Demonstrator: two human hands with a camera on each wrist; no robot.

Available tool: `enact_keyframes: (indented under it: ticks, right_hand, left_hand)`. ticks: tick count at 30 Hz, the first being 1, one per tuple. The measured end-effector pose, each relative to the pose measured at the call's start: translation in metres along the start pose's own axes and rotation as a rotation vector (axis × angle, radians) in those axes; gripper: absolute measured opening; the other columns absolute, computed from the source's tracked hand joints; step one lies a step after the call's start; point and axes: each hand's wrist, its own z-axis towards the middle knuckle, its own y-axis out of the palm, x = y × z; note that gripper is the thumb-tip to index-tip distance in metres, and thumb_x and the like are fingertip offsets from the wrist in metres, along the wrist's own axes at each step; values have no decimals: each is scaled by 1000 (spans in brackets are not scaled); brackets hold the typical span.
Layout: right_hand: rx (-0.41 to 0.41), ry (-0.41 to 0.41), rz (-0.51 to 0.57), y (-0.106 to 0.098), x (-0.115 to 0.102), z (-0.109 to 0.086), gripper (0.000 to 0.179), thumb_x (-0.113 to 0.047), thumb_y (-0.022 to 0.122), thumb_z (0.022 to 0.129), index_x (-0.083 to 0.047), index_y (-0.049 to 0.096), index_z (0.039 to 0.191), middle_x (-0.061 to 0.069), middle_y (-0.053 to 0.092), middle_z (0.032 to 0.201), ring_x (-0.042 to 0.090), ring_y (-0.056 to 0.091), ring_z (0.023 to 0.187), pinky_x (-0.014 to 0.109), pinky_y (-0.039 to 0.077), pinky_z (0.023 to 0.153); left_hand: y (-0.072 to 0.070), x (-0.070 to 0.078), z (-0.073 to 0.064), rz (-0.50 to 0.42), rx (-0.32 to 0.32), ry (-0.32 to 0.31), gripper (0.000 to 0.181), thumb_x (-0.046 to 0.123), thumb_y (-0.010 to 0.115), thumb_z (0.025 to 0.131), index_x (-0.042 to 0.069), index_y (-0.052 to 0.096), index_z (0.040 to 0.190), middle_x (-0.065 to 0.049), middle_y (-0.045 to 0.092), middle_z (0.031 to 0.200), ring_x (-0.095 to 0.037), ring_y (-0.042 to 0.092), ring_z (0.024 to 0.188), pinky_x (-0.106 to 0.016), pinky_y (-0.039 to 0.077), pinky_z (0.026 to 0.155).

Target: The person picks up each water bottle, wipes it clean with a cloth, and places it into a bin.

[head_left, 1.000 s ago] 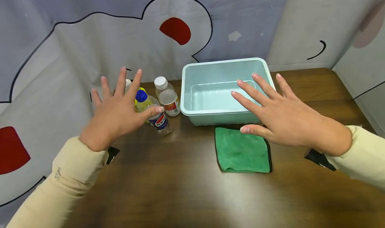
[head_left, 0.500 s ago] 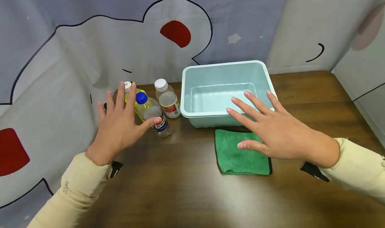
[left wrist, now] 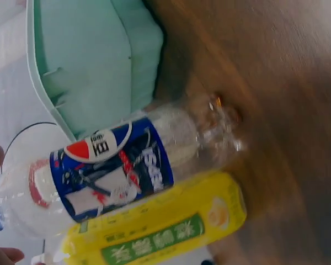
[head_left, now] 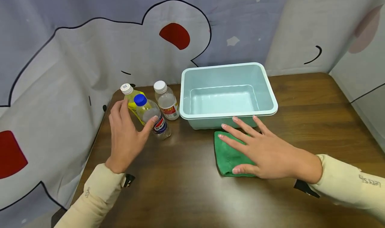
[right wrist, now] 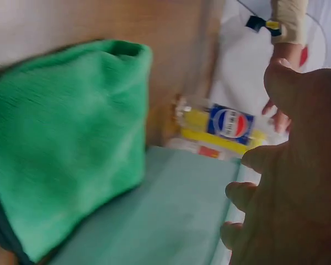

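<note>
Evidently the left hand (head_left: 126, 142) has its thumb and fingers apart, slightly bent, with the upper part of the blue-capped bottle (head_left: 151, 110) between them; in the head view the thumb tip overlaps the bottle's front while the fingertips reach its left side, and whether they touch it cannot be told; the bottle stands upright on the table (head_left: 186, 198), a yellow-labelled bottle (left wrist: 165, 229) just behind it and a clear white-capped bottle (head_left: 167, 102) to its right, close beside the pale green tub (head_left: 207, 123); the right hand (head_left: 267, 153), fingers spread, is over the green cloth (head_left: 227, 156), well apart from the bottles
</note>
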Motion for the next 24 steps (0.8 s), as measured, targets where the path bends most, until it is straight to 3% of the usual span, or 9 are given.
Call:
enact_keyframes:
  ticks: [5, 10, 19, 24]
  right_hand:
    - [-49, 6, 63, 30, 6, 5, 80, -73, 37, 93, -34, 13, 158, -11, 5, 167, 27, 5, 156, 67, 9, 119]
    - [-76, 25, 123, 53, 16, 12, 77, -66, 44, 95, -30, 18, 158, -4, 12, 168, 33, 9, 155, 71, 12, 116]
    - [-138, 59, 147, 75, 30, 20, 78, -63, 50, 94, -29, 21, 158, 1, 14, 167, 37, 12, 154, 73, 19, 114]
    - [-139, 71, 193, 84, 28, 21, 82, -64, 54, 91, -30, 21, 158, 1, 13, 168, 38, 16, 153, 75, 21, 111]
  left_hand:
    - [12, -3, -6, -45, -8, -88, 83, 40, 78, 83, -4, 39, 140, -28, 40, 135, -41, 39, 124, -57, 37, 104]
    - [20, -3, -6, -64, -15, -121, 82, 43, 78, 82, -3, 40, 138, -27, 43, 133, -41, 42, 121, -55, 38, 102]
    - [28, 2, -6, -74, -11, -224, 80, 46, 78, 81, -2, 44, 135, -22, 51, 125, -35, 48, 110, -49, 43, 89]
    - [31, 1, -6, -88, 8, -237, 78, 44, 78, 82, -1, 45, 136, -22, 53, 123, -34, 51, 108, -49, 45, 88]
